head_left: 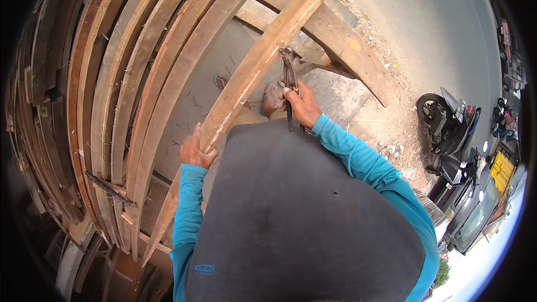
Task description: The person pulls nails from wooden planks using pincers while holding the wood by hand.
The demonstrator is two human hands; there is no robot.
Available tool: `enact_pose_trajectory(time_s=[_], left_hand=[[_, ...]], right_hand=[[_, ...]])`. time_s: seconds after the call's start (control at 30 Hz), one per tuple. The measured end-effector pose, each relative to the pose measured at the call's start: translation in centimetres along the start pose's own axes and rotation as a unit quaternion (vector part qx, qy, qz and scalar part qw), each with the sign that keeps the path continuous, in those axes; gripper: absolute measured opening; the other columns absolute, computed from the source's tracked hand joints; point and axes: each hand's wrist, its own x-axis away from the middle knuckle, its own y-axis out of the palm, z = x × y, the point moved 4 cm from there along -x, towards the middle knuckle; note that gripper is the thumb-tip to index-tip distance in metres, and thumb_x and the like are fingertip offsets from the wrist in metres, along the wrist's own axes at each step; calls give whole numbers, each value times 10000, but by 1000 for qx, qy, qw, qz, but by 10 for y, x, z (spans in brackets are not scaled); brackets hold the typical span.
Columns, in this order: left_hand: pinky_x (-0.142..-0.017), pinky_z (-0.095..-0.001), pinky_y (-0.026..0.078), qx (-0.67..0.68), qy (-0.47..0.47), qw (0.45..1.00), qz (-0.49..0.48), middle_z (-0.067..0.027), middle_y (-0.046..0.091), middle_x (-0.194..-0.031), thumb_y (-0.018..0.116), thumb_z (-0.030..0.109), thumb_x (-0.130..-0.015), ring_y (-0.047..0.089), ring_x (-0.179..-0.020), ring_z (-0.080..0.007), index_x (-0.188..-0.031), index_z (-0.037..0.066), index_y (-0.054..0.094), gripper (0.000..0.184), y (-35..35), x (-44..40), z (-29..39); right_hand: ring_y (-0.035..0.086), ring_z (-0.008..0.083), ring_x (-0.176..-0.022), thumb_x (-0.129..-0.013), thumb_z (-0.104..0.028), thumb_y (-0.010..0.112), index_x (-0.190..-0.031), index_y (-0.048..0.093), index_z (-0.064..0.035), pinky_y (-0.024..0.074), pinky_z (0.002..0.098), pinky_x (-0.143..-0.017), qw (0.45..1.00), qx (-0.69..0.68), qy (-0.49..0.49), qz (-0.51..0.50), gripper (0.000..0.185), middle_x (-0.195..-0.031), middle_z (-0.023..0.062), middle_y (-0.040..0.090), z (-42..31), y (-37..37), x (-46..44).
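A long wooden beam [253, 72] runs slantwise in front of me, with a pale, rough strip along one edge. Near its lower part, my left hand [197, 150] is wrapped around the beam. My right hand [302, 105] grips the handles of dark metal pincers [288, 70]. The pincers' jaws point away from me and lie close to the beam's edge; whether they hold a nail there is too small to tell. Beneath the beam's far part lies a wide plank [347, 45], set crosswise.
Many long boards [151, 72] are stacked on the left. A dark bar-like tool [109, 188] rests across them. Loose nails seem scattered on the ground around my sandalled feet [271, 100]. Rubble [391, 134] lies to the right, beyond which stand a motorcycle [447, 117] and a car [475, 218].
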Motion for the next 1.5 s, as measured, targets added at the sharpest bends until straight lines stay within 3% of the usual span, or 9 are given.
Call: enact_pose_trajectory(time_s=[0.13,0.5,0.73,0.83,0.93,1.0,1.2,1.33,1.5], left_hand=[[-819,-463,488,-7,23,999,30,-123,635,-962,795,252,-593,615,-900,-335,-1440,148,529,894,2,5,6],[-811,-456,454,-25,3,998,61,-98,603,-955,821,250,-572,594,-920,-322,-1467,178,501,954,1,13,11],[-811,-456,447,-44,-6,997,62,-104,596,-984,857,270,-561,588,-943,-319,-1465,178,497,978,7,20,9],[-817,-465,442,-52,7,996,68,-105,587,-969,910,338,-524,583,-931,-322,-1468,157,491,1048,7,20,8],[-828,-478,434,-42,4,997,67,-107,575,-940,920,349,-524,579,-933,-328,-1463,143,502,1048,9,22,3],[-860,-499,440,-43,-17,998,49,-117,596,-959,910,376,-535,592,-942,-338,-1453,152,513,1025,6,24,6],[-935,-516,445,-31,-22,999,22,-132,643,-988,890,440,-575,615,-994,-358,-1455,197,510,989,6,19,-3],[-988,-495,441,-23,-37,999,-16,-147,648,-1018,862,472,-603,619,-1019,-349,-1483,238,473,991,10,17,-8],[-1005,-453,470,-10,-56,992,-108,-175,665,-1158,798,509,-640,631,-1088,-366,-1484,261,476,936,-2,-3,-25]], right_hand=[[708,269,-1030,-960,-117,462,-1356,462,32,591,393,-909,991,60,96,-76,423,-1208,170,662,-36,-47,14],[738,268,-920,-923,-90,466,-1413,442,37,626,361,-769,963,171,147,-150,507,-1121,189,702,-110,-113,-33],[743,287,-866,-906,-58,443,-1245,529,70,641,383,-747,936,228,184,-197,372,-1080,234,711,-137,-116,-44],[713,251,-766,-984,-102,434,-1261,528,63,634,409,-668,936,204,225,-177,336,-872,154,686,-133,-123,-55],[526,141,-587,-1052,-221,437,-1169,566,-15,480,315,-507,935,16,285,-208,270,-763,49,554,-113,-114,-48],[468,135,-584,-1050,-209,429,-1057,567,-22,439,326,-523,947,3,268,-180,232,-736,24,488,-96,-102,-42],[489,186,-550,-962,-209,490,-923,525,-24,476,375,-510,989,-30,147,-18,191,-721,79,510,-62,-61,-28],[476,195,-557,-988,-212,476,-945,487,-55,458,387,-506,965,-220,68,123,162,-734,71,492,-23,16,-36],[569,209,-588,-992,-156,485,-1041,513,15,529,387,-518,972,-216,27,92,180,-745,100,550,12,57,-23]])
